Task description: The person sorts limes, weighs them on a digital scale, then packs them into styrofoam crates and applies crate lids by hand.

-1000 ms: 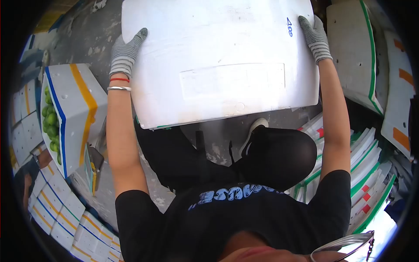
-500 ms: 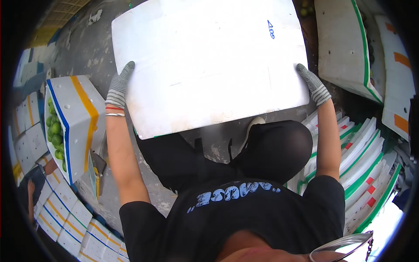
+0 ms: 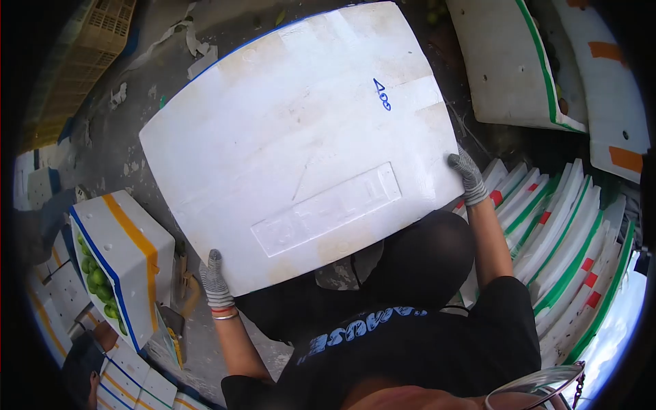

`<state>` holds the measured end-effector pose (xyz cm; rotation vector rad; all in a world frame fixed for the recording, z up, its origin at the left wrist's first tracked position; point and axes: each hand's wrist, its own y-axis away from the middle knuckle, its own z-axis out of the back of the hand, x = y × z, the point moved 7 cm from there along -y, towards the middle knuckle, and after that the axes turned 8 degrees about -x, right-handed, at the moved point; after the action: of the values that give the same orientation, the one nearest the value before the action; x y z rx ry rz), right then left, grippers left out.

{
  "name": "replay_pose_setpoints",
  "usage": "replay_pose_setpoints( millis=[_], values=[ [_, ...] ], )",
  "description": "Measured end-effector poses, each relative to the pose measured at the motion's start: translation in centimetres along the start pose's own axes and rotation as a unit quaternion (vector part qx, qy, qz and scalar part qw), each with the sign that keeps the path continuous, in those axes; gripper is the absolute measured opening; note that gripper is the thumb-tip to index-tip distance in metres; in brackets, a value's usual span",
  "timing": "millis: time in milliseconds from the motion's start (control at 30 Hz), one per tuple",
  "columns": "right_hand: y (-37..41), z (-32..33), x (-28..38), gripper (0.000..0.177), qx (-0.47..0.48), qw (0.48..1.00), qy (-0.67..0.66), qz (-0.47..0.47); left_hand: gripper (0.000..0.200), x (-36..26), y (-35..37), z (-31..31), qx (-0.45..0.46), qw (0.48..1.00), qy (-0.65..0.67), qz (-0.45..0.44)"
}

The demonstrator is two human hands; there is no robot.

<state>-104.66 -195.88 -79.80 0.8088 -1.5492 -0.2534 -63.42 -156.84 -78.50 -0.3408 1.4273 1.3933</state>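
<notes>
A large white foam lid [image 3: 287, 130] fills the middle of the view, tilted, with "400" written in blue on it and a raised rectangle near its lower edge. Blue edging shows along its far side; its thickness and underside are hidden. My left hand [image 3: 216, 281], in a striped grey glove, grips the near left corner with the thumb up. On the right edge, my right hand [image 3: 469, 178], gloved alike, holds with its thumb on top. The fingers of both hands are mostly hidden beneath.
A foam box of green fruit [image 3: 130, 239] stands at left, taped yellow and blue. Stacked foam pieces [image 3: 567, 225] with green edging are at right. Another foam box [image 3: 502, 68] lies at upper right. Yellow crates [image 3: 96, 48] are at upper left. Another person's hand [image 3: 93, 389] shows at lower left.
The lid has come down toward my lap and turned, its left side now nearer me. Both hands have moved lower with it, the left one further. Its blue far edge now shows.
</notes>
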Motion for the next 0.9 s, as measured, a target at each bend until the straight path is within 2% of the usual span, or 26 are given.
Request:
replay_pose_setpoints(
  millis=[67,100,133,200,333,400,500,600,667,700,800,833,867,900],
  values=[
    [-0.8,-1.1,0.9,0.068,0.000,0.999,0.001,-0.048,0.051,-0.7,-0.6,-1.0,-0.006,1.000,0.023,0.019],
    [-0.7,-2.0,1.7,0.053,-0.024,0.997,-0.022,-0.068,0.051,-1.5,-1.1,-1.4,-0.006,0.999,0.031,0.026],
    [-1.5,-1.7,1.2,0.050,-0.039,0.996,-0.004,-0.084,0.051,-2.1,-1.7,-2.3,0.009,0.998,0.036,0.051],
    [-2.2,-1.8,1.1,0.049,-0.066,0.992,0.000,-0.104,0.053,-2.9,-2.5,-3.4,0.045,0.993,0.035,0.105],
    [-2.3,-2.6,1.6,0.052,0.025,0.989,0.050,-0.136,0.058,-2.5,-2.6,-3.8,0.057,0.991,0.060,0.107],
    [-3.2,-2.2,2.2,0.056,-0.042,0.977,0.204,-0.035,0.062,-3.5,-1.4,-5.4,0.096,0.985,0.074,0.122],
    [-4.0,-0.3,-0.3,0.057,-0.047,0.976,0.213,-0.004,0.060,-1.9,-1.4,-4.5,0.124,0.980,0.095,0.122],
    [-1.8,-0.5,-0.1,0.055,-0.079,0.981,0.169,0.061,0.054,1.4,-3.4,-0.9,0.055,0.998,0.040,-0.011],
    [-0.9,0.0,-0.8,0.053,-0.072,0.986,0.122,0.084,0.047,1.3,-2.2,0.1,0.035,0.996,-0.032,-0.070],
    [-1.1,0.7,-1.4,0.059,-0.071,0.972,0.190,0.115,0.046,0.6,-0.4,0.0,0.007,0.991,-0.050,-0.121],
    [-1.8,1.7,-2.4,0.062,-0.058,0.959,0.115,0.252,0.047,-0.5,1.1,-0.4,-0.029,0.959,-0.066,-0.274],
    [-3.1,1.8,-2.1,0.061,-0.085,0.960,0.101,0.247,0.047,-2.2,1.1,-1.8,-0.010,0.957,-0.005,-0.290],
    [-3.5,2.0,-2.3,0.060,-0.112,0.962,0.091,0.230,0.046,-2.8,-0.3,-2.3,0.000,0.974,-0.002,-0.225],
    [-3.2,0.5,-1.3,0.059,-0.110,0.984,0.056,0.129,0.046,-3.4,-1.7,-2.5,0.009,0.989,-0.005,-0.149]
  ],
)
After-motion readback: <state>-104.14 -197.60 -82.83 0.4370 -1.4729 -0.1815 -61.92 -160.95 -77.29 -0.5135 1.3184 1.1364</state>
